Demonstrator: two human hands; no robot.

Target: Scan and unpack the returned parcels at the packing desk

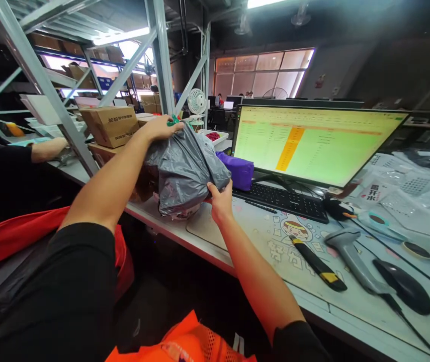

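A bulky grey plastic bag (184, 173) hangs creased between my hands, over the near edge of the desk. At its upper end my left hand (162, 128) is closed on the plastic, beside a bit of green at the fingers. My right hand (220, 198) pinches the bag's lower right side, the thumb on the near face and the other fingers mostly hidden behind it. What the bag contains cannot be seen. Just behind it, a purple pouch-like bundle (239, 171) sits by the keyboard (286, 198).
A monitor (313, 143) stands behind the keyboard. On the desk mat lie a utility knife (318, 264), a barcode scanner (358, 259) and a mouse (403, 286). Clear plastic packaging (407, 206) covers the right side. Cardboard boxes (111, 125) and a metal post flank the left; another person's arm (49, 150) reaches there.
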